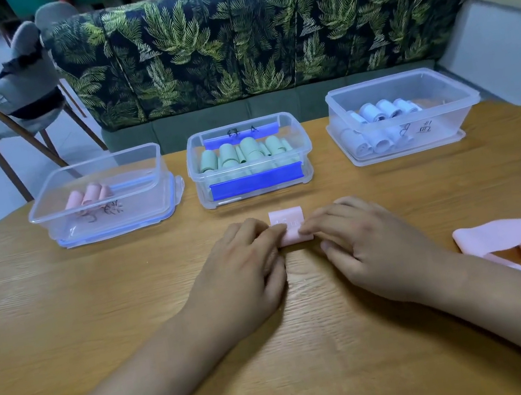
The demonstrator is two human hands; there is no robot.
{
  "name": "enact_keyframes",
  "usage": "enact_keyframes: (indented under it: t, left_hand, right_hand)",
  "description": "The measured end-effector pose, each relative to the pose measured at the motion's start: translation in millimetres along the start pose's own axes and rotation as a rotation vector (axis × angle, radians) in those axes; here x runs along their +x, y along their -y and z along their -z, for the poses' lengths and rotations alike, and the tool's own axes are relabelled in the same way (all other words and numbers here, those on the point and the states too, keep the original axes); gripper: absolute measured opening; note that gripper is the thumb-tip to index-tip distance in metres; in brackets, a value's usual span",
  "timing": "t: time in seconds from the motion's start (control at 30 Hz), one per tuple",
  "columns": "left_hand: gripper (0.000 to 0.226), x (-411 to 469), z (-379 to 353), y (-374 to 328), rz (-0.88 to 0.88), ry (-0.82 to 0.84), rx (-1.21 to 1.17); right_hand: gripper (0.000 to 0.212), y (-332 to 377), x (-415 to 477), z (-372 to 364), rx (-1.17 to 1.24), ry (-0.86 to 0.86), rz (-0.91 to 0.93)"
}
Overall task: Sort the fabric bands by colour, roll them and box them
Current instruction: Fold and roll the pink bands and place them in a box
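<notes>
Forearms come in from the bottom edge and meet over the table (98, 313), straight in front of the green box (256, 182), which is the middle one of three. Between left hand (247, 269) and right hand (368, 244) sits the pink band (292, 230), already mostly a roll, with a short flat tail pointing toward the green box.

Fingers on both hands are curled and bunched together. The fingertips press down on the roll from either end and the thumbs tuck in on the near side, so it's basically a two-sided pinch.

Handling-wise, this stuff looks soft, floppy and super light, so nothing to break. My guess is the annoying part is springiness, since a loose roll probably unwinds the second you ease off. I'd keep a grip across the whole width, thumb on the seam, and carry it like that.

It should go in the pink box (135, 209), left of the green box, which has only a few pink rolls (88, 194). Right of the green box is the pale box (441, 127). More loose pink bands (503, 238) lie nearer me and off to the right of it.
</notes>
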State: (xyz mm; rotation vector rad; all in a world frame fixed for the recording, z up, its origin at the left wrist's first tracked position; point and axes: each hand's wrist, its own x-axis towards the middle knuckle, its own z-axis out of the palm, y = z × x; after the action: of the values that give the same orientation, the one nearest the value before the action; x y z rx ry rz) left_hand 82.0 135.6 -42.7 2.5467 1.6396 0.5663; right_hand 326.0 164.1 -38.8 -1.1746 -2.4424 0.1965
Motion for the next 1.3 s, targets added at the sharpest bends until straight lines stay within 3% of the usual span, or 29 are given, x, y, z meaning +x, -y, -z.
enact_keyframes:
  t: [0.23,0.53,0.77,0.93,1.13,1.2,1.3]
  left_hand:
    - [0.062,6,-1,11,0.138,-0.024,-0.283]
    - [0.031,20,-5,15,0.007,-0.089,-0.135]
    - [0.026,47,-8,22,0.061,-0.087,-0.113]
    - [0.018,43,-7,21,0.024,-0.15,-0.21]
    - [0.019,32,4,10,0.112,-0.208,-0.663]
    - [0.013,30,9,6,0.116,-0.2,-0.798]
    - [0.021,26,16,6,0.061,-0.155,-1.014]
  right_hand:
    - [0.024,-4,22,-3,-0.003,-0.053,-0.05]
    - [0.039,-5,35,-10,-0.127,-0.023,-0.106]
    - [0.058,-4,47,-11,-0.165,0.051,-0.151]
    - [0.033,3,48,-15,0.029,-0.151,-0.057]
    - [0.025,10,41,-6,0.207,-0.255,-0.039]
    - [0.018,13,37,0,0.425,-0.191,-0.109]
    - [0.015,22,37,6,1.047,-0.017,-0.268]
